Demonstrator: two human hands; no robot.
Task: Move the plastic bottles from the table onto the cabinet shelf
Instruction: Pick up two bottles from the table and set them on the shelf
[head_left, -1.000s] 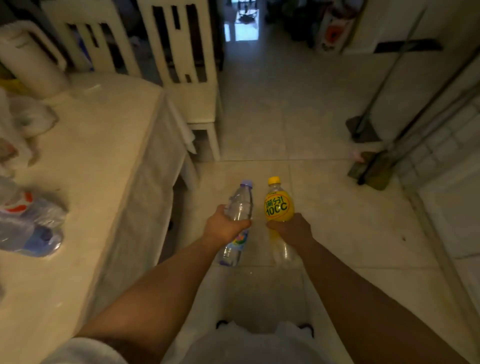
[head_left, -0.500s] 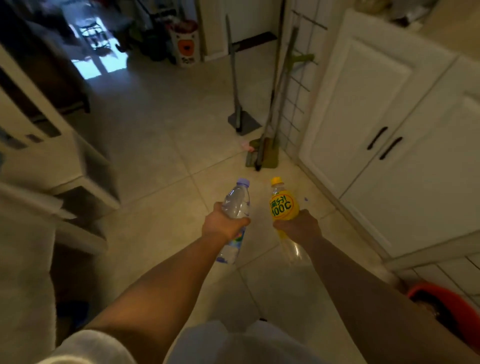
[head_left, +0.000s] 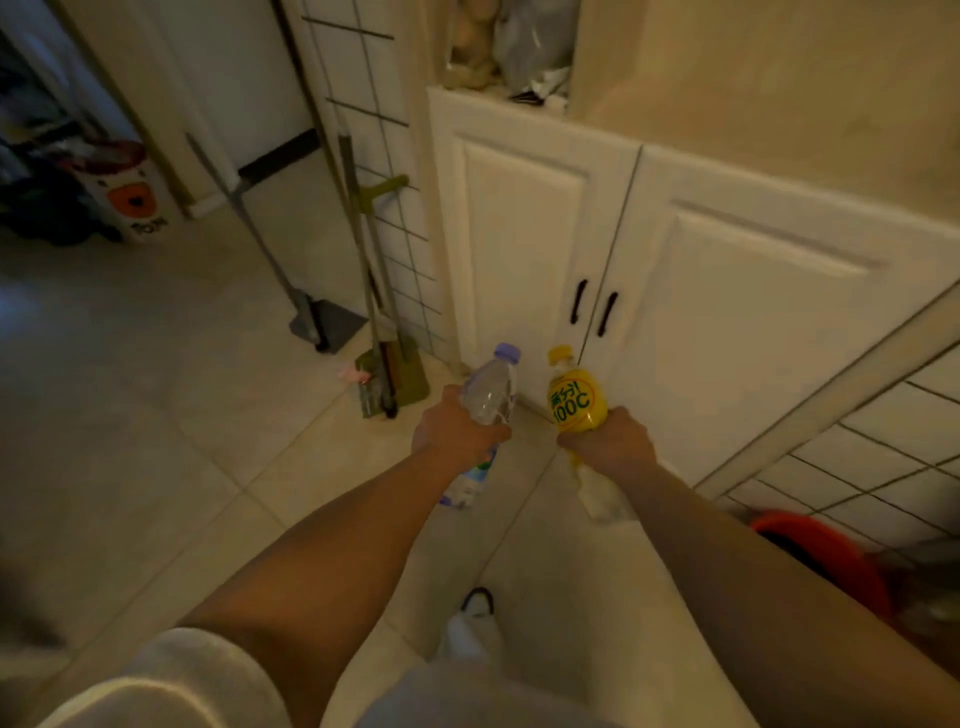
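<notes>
Two bottles carried at the cabinet doors.
Left hand (head_left: 457, 441) grips the clear bottle (head_left: 488, 397); right hand (head_left: 610, 447) grips the yellow bottle (head_left: 574, 405), both before the closed white cabinet (head_left: 524, 218).

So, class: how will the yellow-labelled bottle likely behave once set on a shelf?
The yellow-labelled bottle looks nearly empty below the right hand, so probably light. Tall and narrow, it may tip easily. Round-bodied, it would likely roll if laid down.
</notes>
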